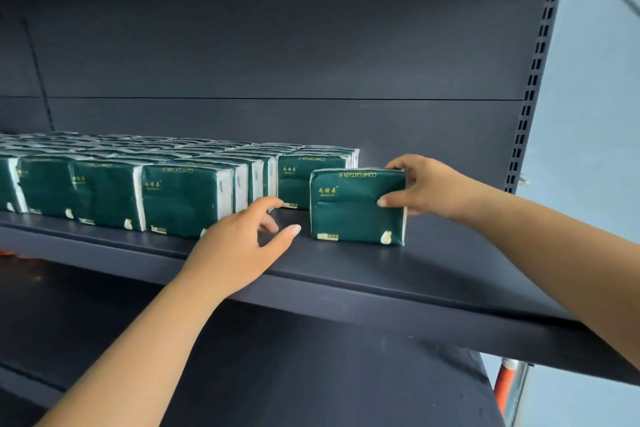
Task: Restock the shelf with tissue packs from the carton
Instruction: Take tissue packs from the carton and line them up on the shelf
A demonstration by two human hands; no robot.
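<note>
A dark green tissue pack [349,208] stands upright on the dark shelf board [433,270], a little apart from the row. My right hand [422,189] grips its right end, thumb on the front face and fingers over the top corner. Several matching green packs [176,198] stand in rows along the left and middle of the shelf, some set further back. My left hand [242,243] hovers over the shelf front between the row and the held pack, fingers relaxed and spread, holding nothing. The carton is out of view.
The shelf's dark back panel [277,55] rises behind the packs. A slotted upright [530,90] bounds the right end, with a pale wall beyond. Bare shelf board lies to the right of the held pack. A lower dark shelf [311,374] sits below, an orange post [505,378] beside it.
</note>
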